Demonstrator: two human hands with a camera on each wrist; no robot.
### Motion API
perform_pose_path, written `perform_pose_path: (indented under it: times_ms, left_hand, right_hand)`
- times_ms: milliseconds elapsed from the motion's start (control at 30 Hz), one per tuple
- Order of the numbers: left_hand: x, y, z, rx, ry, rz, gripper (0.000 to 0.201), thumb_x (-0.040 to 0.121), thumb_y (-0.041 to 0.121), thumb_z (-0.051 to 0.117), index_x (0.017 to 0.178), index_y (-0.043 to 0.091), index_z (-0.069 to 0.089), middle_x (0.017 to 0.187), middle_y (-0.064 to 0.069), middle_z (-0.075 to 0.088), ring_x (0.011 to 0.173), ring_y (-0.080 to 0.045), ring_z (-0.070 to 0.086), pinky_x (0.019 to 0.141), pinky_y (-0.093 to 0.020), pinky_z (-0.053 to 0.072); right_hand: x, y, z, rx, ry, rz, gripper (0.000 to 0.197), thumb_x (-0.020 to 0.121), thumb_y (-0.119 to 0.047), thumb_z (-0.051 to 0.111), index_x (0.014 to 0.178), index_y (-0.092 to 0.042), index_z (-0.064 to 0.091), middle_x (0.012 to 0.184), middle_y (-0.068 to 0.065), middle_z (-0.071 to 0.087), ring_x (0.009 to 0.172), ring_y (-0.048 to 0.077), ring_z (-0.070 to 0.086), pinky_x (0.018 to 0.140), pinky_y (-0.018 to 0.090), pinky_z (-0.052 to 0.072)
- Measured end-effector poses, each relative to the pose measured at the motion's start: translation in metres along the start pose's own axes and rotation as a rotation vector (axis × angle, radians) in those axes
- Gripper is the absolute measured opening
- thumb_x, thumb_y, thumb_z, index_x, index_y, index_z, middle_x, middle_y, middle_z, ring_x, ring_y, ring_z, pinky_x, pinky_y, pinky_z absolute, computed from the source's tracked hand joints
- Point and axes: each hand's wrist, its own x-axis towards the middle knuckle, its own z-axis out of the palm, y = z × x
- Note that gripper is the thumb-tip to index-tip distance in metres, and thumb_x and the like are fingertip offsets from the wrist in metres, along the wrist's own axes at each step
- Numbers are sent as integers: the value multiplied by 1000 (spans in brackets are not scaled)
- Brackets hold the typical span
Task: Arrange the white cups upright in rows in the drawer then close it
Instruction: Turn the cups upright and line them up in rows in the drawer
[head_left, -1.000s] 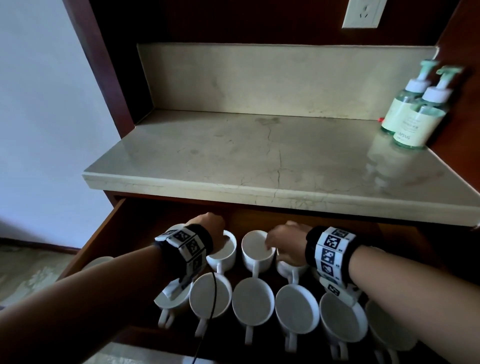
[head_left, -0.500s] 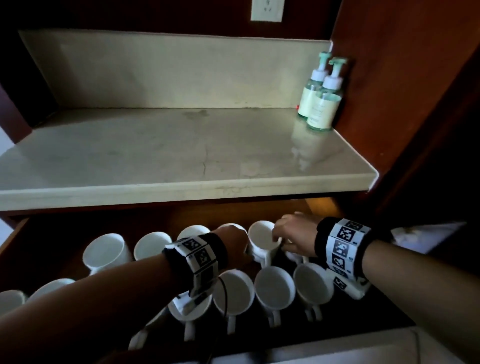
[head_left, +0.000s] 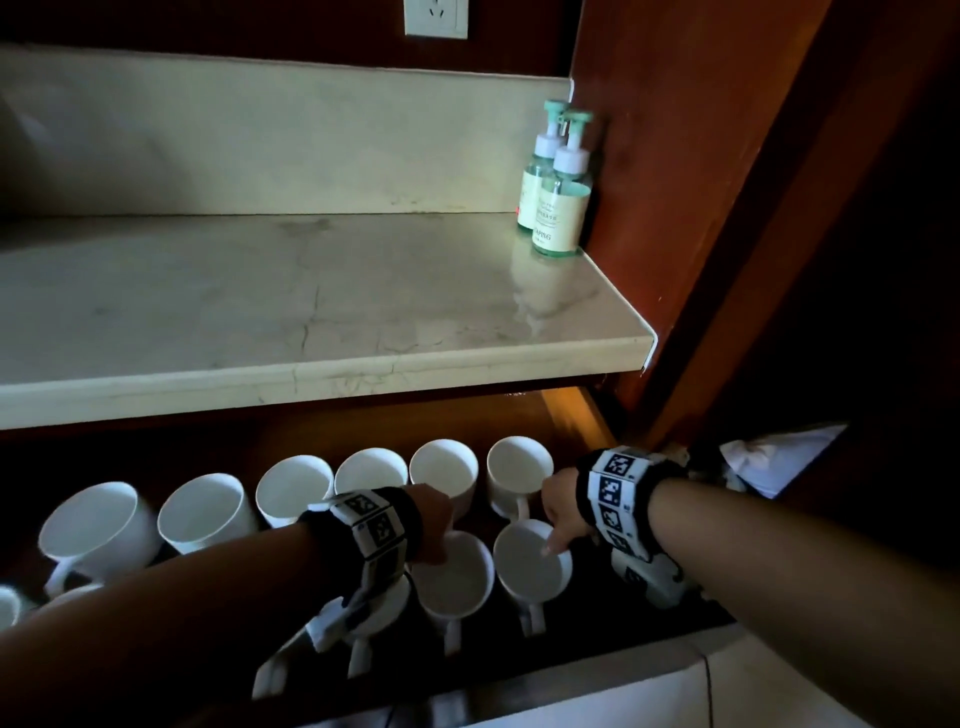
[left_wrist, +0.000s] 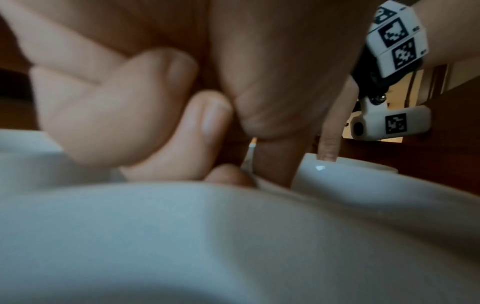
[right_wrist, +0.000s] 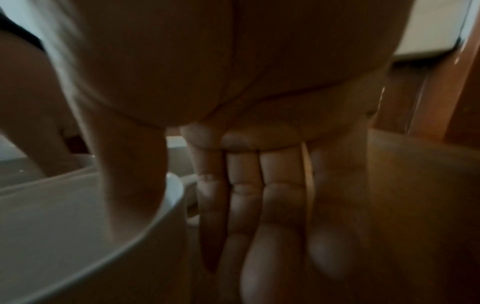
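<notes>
The dark wooden drawer stands open with white cups upright in two rows. The back row runs from a leftmost cup to a rightmost cup. My left hand grips the rim of a front-row cup, fingers curled. My right hand pinches the rightmost front cup, thumb inside the rim, fingers straight down its outer side. My left arm hides most front-row cups further left.
A marble counter overhangs the back of the drawer. Two green pump bottles stand at its right rear corner against a wood panel. A crumpled white cloth or paper lies right of the drawer.
Both hands left the back-row cups and came forward to the two rightmost front-row cups. The head view swung right, so the drawer's right end now shows.
</notes>
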Motion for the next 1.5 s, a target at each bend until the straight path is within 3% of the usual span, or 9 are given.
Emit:
perform_pose_path:
  times_ms: [233, 433, 700, 833, 1000, 1167, 1300, 1400, 1500]
  left_hand:
    - [5, 6, -2, 31, -16, 7, 39, 94, 28, 54, 115, -4, 63, 117, -21, 65, 112, -35, 61, 92, -38, 47]
    - [4, 4, 2, 6, 6, -9, 41, 95, 30, 54, 115, -5, 63, 119, -21, 64, 113, -36, 60, 95, -40, 47]
    - [-7, -3, 0, -94, 40, -28, 46, 94, 39, 53, 101, -4, 67, 108, -20, 67, 104, -32, 63, 91, -38, 47]
    - [-24, -37, 4, -346, 130, -122, 52, 76, 65, 50, 61, 15, 57, 78, -11, 62, 81, -28, 63, 82, -37, 50]
    - [-40, -85, 29, -150, -14, -177, 50, 85, 57, 55, 60, 15, 53, 62, -1, 55, 76, -23, 61, 80, -33, 50]
    - [-39, -72, 37, -65, -41, -80, 48, 95, 45, 46, 84, 5, 70, 76, -9, 59, 79, -25, 60, 84, -35, 49]
    - [-39, -64, 32, 13, -5, -24, 46, 98, 36, 44, 102, -2, 70, 103, -17, 69, 100, -31, 64, 87, -37, 49]
    - [-38, -64, 33, -18, 16, -18, 44, 98, 34, 45, 102, -3, 70, 105, -18, 69, 102, -32, 64, 89, -38, 49]
    - [-40, -64, 34, -62, 34, -22, 41, 97, 31, 46, 102, -3, 69, 106, -19, 69, 102, -33, 64, 88, -38, 49]
  right_hand:
    - [17, -3, 1, -99, -53, 22, 28, 88, -36, 61, 73, -13, 58, 64, -3, 48, 81, 21, 54, 80, 33, 48]
    - [22, 0, 0, -112, -95, 29, 23, 90, -32, 59, 87, -10, 62, 66, -1, 51, 82, 20, 56, 79, 30, 47]
    - [14, 7, -1, -94, -49, 90, 32, 87, -34, 60, 61, -17, 51, 45, -3, 58, 68, 19, 62, 85, 32, 55]
    - [3, 9, -7, 0, 9, 86, 41, 81, -48, 65, 54, -19, 52, 36, -4, 52, 51, 14, 53, 72, 29, 52]
    - [0, 10, -9, 48, 56, 132, 44, 82, -48, 63, 53, -16, 53, 28, -8, 48, 41, 8, 51, 67, 24, 52]
    - [-2, 3, -8, 67, 43, 148, 34, 82, -46, 62, 67, -16, 65, 52, -4, 60, 46, 8, 53, 57, 22, 48]
    - [-2, -10, -10, 20, 58, 145, 37, 87, -37, 61, 58, -17, 50, 22, -11, 42, 44, 8, 46, 46, 17, 38]
    - [0, -14, -9, -40, 52, 141, 33, 90, -31, 59, 61, -19, 48, 19, -14, 36, 30, 4, 46, 39, 13, 35]
    - [6, -15, -7, -69, 33, 145, 32, 90, -32, 60, 63, -20, 49, 41, -7, 50, 43, 4, 46, 40, 13, 34]
